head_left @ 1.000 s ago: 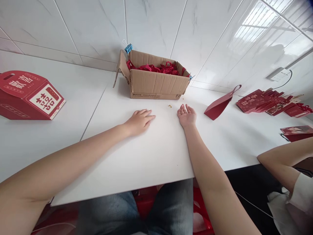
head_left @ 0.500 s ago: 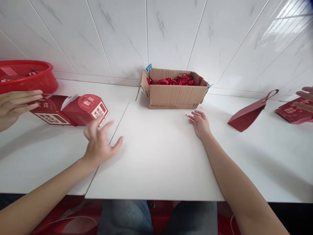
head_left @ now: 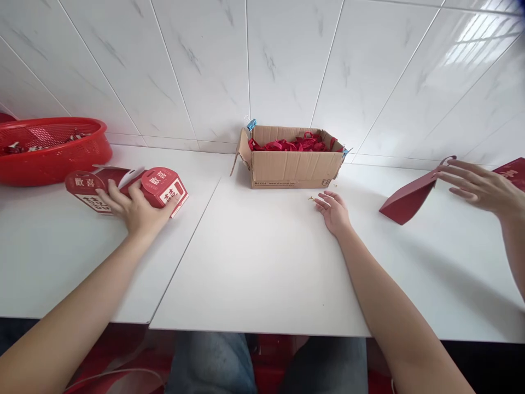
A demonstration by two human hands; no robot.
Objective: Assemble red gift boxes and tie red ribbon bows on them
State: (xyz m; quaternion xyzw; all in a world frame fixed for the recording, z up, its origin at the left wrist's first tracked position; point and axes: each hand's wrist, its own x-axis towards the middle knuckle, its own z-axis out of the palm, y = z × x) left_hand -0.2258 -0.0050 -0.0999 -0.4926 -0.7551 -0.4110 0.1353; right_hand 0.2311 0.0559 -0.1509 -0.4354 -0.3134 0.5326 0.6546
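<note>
At the left, my left hand (head_left: 141,210) is wrapped over a red printed carton (head_left: 158,183) with white label panels. A second similar carton (head_left: 84,189) touches it on the left, partly under my fingers. My right hand (head_left: 334,213) rests palm up on the white table, fingers loosely apart and holding nothing. Its fingertips are beside a tiny gold-coloured piece (head_left: 310,198). Behind it stands a cardboard box (head_left: 293,167) filled with red ribbons (head_left: 303,143).
A red plastic basket (head_left: 61,156) with small items stands at the back left. At the right, a co-worker's hand (head_left: 471,183) is at the loop of a red tapered box (head_left: 408,198). Another red printed piece (head_left: 512,172) lies behind that hand.
My left hand has moved left onto the cartons and closed on one. The other hand at the left has gone from view. The co-worker's hand at the right has reached the tapered box.
</note>
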